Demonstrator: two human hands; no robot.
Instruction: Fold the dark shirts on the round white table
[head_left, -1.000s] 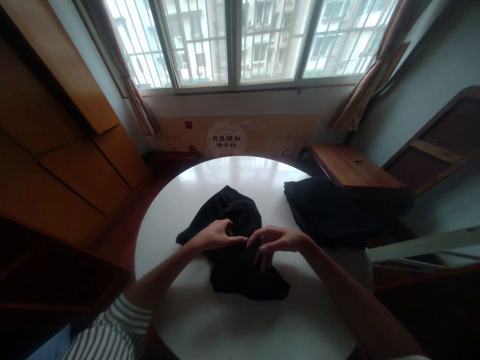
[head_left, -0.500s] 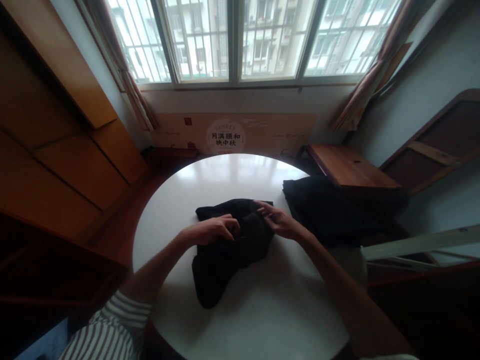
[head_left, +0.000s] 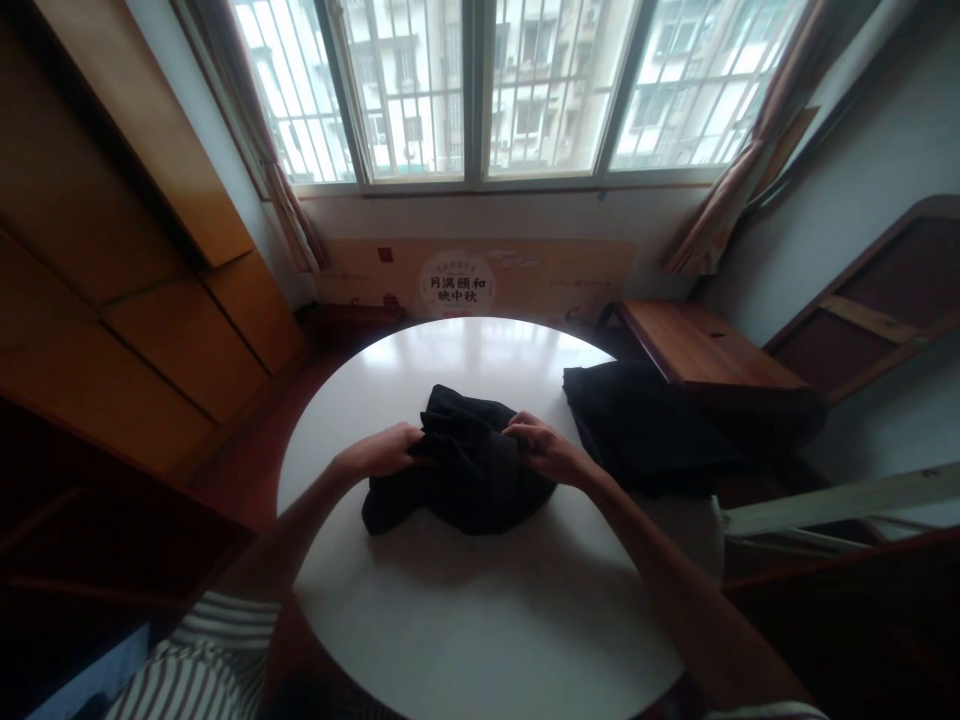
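A crumpled black garment (head_left: 465,480) lies bunched in the middle of the white round table (head_left: 480,620); its exact kind does not show. My left hand (head_left: 386,450) is closed on its left edge, with the fingertips hidden in the folds. At the garment's upper right, my right hand (head_left: 551,450) pinches the cloth beside a flatter dark band. Between the hands the fabric rises in loose folds, and one rounded end reaches out to the lower left.
A second dark cloth (head_left: 645,425), folded, hangs over the table's right edge. Beyond it stands a brown wooden desk (head_left: 712,345). A pale bar (head_left: 840,505) juts in at the right, and wooden cabinets (head_left: 150,350) line the left. A barred window (head_left: 480,90) faces me.
My left hand has moved left, from atop the garment to its left edge, and grips it. The garment has bunched up, its lower-left end drawn upward. My right hand has closed on the cloth.
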